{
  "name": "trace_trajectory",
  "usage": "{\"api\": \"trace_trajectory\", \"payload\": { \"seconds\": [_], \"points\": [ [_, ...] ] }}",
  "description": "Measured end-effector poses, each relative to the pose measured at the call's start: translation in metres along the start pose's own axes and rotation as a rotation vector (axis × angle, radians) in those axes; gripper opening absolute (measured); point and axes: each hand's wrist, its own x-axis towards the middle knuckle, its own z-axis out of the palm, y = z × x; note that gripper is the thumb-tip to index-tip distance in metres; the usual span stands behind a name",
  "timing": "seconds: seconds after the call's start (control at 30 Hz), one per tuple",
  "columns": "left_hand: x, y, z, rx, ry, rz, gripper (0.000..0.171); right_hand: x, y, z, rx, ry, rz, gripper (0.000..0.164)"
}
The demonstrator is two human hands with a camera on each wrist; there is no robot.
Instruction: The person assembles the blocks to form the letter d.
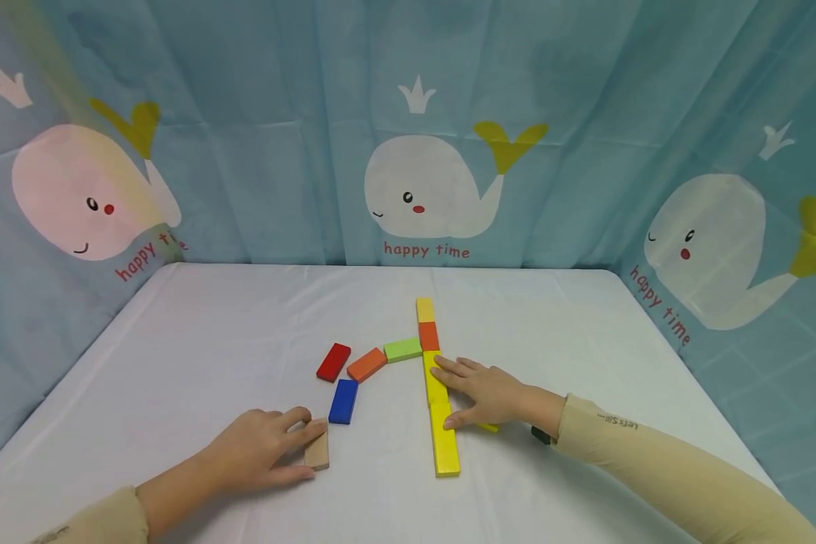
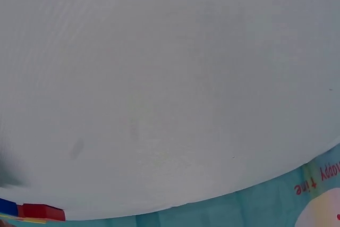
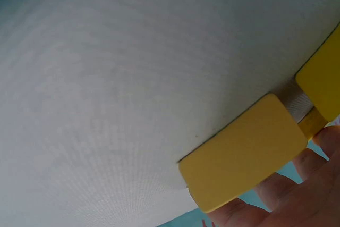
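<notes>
Near the front of the table my left hand holds a plain wooden block between thumb and fingers. My right hand rests with extended fingers on two yellow blocks, the far one under a fingertip and the near one beside the thumb. Partly hidden below that hand lies another yellow block, seen larger in the right wrist view. Beyond the wooden block stands a blue block. In the left wrist view the hand's grip is out of sight.
An orange block, a red block and a light green block form a bent line. The green one meets the straight row near its red-orange block, past which lies a pale yellow block. Whale-print curtains surround the white table.
</notes>
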Motion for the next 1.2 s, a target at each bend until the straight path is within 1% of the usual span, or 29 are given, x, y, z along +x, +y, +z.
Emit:
{"api": "trace_trajectory", "payload": {
  "seconds": [0.07, 0.13, 0.27, 0.37, 0.43, 0.5, 0.6, 0.7, 0.8, 0.97, 1.2],
  "points": [
    [0.003, 0.001, -0.001, -0.016, 0.015, 0.043, 0.049, 0.0, 0.0, 0.0, 0.0, -0.001, 0.002, 0.089],
    [0.006, 0.004, -0.002, -0.02, 0.02, 0.07, 0.049, 0.001, 0.0, 0.0, -0.004, 0.0, 0.004, 0.089],
    [0.011, 0.008, -0.002, -0.013, -0.026, 0.102, 0.051, 0.001, 0.0, 0.0, 0.0, -0.001, -0.005, 0.089],
    [0.012, 0.009, 0.0, 0.006, -0.034, 0.128, 0.051, 0.0, 0.0, 0.0, 0.005, -0.002, -0.008, 0.089],
    [0.014, 0.009, 0.002, 0.023, -0.008, 0.146, 0.048, 0.0, 0.0, 0.0, 0.003, -0.002, -0.007, 0.089],
    [0.016, 0.01, 0.003, 0.028, 0.032, 0.16, 0.045, 0.0, -0.001, 0.0, 0.001, -0.002, -0.005, 0.089],
    [0.019, 0.01, 0.005, 0.019, 0.096, 0.185, 0.042, 0.0, -0.001, -0.001, -0.002, -0.002, -0.006, 0.089],
    [0.023, 0.009, 0.008, 0.01, 0.134, 0.21, 0.042, 0.0, -0.001, -0.001, 0.0, -0.003, -0.006, 0.089],
    [0.024, 0.008, 0.01, 0.015, 0.131, 0.227, 0.043, 0.0, -0.001, -0.002, 0.001, -0.003, -0.005, 0.088],
    [0.025, 0.006, 0.012, 0.02, 0.103, 0.235, 0.043, 0.0, -0.002, -0.002, 0.002, -0.006, -0.01, 0.088],
    [0.027, 0.005, 0.015, 0.035, 0.107, 0.244, 0.041, -0.001, -0.003, -0.003, -0.003, -0.013, -0.009, 0.089]
  ]
}}
